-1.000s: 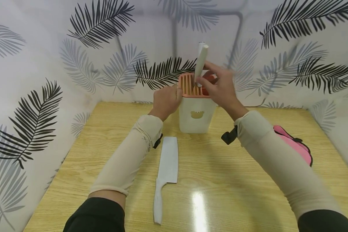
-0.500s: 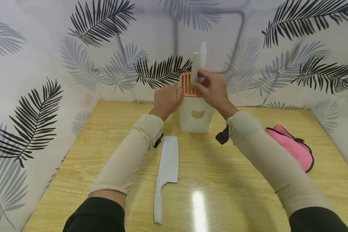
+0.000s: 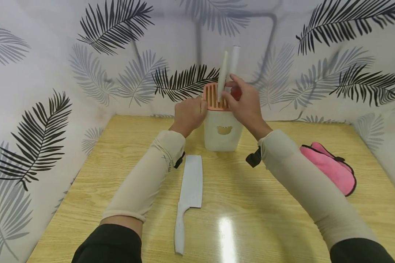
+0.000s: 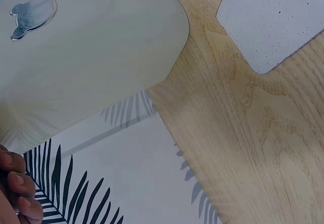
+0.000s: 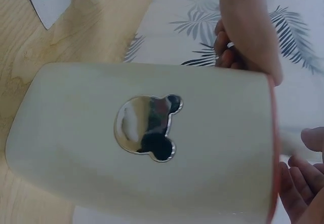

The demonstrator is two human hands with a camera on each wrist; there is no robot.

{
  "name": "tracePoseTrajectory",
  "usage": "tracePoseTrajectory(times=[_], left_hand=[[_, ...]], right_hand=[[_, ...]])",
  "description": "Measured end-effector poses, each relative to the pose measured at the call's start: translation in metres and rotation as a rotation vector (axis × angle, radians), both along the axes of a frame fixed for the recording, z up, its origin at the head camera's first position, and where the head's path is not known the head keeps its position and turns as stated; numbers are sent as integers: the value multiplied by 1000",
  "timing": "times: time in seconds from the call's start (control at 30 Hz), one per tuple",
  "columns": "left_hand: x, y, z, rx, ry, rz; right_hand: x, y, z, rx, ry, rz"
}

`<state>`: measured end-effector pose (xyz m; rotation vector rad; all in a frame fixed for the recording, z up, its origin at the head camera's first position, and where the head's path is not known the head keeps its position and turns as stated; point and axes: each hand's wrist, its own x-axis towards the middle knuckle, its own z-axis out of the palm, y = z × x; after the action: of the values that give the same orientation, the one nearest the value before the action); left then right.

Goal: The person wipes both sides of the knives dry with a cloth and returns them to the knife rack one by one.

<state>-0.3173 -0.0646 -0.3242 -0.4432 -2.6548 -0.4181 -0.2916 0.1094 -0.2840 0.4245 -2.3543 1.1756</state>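
A cream knife holder (image 3: 222, 140) with a slotted orange top (image 3: 211, 95) stands against the backdrop. My left hand (image 3: 189, 112) holds its left upper edge, fingers curled and thumb at the rim. Over the slots, my right hand (image 3: 247, 102) pinches the pale handle of a knife (image 3: 222, 75) between thumb and fingers; its blade is hidden. Another white handle (image 3: 235, 60) sticks up behind it. In the right wrist view, the holder (image 5: 217, 133) shows a shiny bear-shaped window (image 5: 144, 127), with my right hand (image 5: 306, 183) beyond its rim.
A white cleaver (image 3: 191, 182) lies on the wooden table (image 3: 256, 204) in front of the holder, handle toward me. A pink cloth item with black trim (image 3: 332, 170) lies on the right. Leaf-patterned fabric (image 3: 102, 84) rises behind and at the sides.
The pinched knife handle has shifted slightly left over the slots and tipped about, its lower end now nearer the front of the top. The left hand stays on the holder; the cleaver has not moved.
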Motion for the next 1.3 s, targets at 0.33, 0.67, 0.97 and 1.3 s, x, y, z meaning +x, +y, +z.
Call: tracePoseTrajectory(times=[0.33, 0.67, 0.97, 1.3], left_hand=[[-4, 0, -2, -3, 1, 1], [-3, -1, 1, 27, 10, -18], [1, 0, 0, 24, 16, -16], [1, 1, -1, 14, 24, -15]], right_hand=[[81, -4, -18, 228, 236, 412], [132, -19, -85, 755, 111, 694], [153, -58, -121, 950, 269, 753], [159, -85, -131, 1114, 272, 819]])
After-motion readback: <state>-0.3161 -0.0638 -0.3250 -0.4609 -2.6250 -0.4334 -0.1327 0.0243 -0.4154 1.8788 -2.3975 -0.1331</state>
